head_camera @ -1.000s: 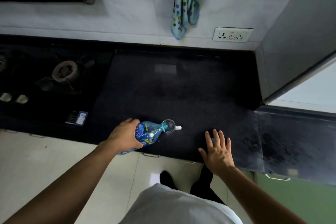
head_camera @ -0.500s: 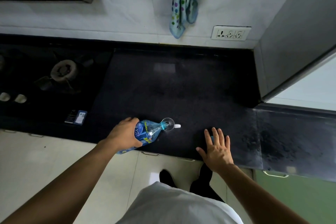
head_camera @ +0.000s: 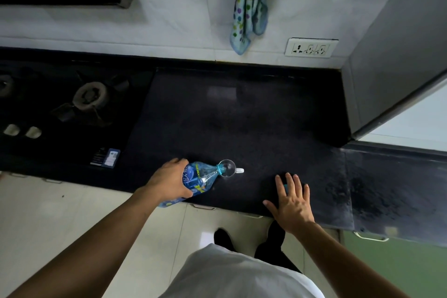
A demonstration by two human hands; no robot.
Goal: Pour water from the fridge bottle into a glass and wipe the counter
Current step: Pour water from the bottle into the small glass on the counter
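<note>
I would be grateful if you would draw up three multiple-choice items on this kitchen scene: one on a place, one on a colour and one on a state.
1. Where does the spotted cloth hang?
A) on the wall above the counter
B) on a chair
C) in a drawer

2. What colour is the bottle that the left hand grips?
A) red
B) blue
C) orange

3. How does the right hand lie?
A) curled in a fist
B) round a spoon
C) flat on the counter, fingers straight

Answers:
1 A: it hangs against the pale wall behind the dark counter.
2 B: its see-through body and label show blue.
3 C: it rests palm down near the counter's front edge, fingers spread.
</note>
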